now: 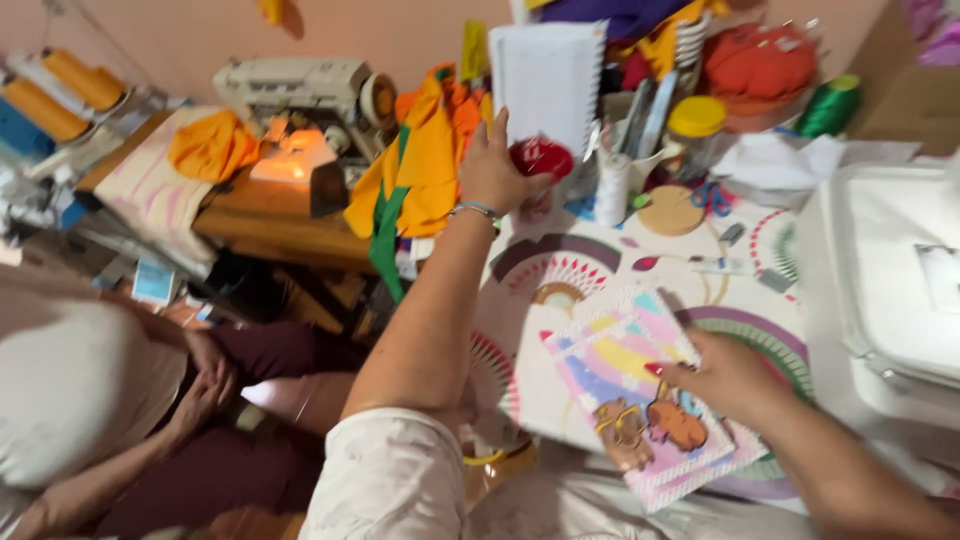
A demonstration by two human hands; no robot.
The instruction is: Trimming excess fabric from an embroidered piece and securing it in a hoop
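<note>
- Red object: far over table, left hand fingers wrapped round it; crowded jars beside it could get knocked.
- Colourful notebook: right hand pinches its edge; might slip.

Peach wall, wooden sewing table with lit machine, patterned tablecloth

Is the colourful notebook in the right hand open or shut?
Shut: the notebook shows only its striped front cover with two animal figures; the right hand grips its edge.
</note>
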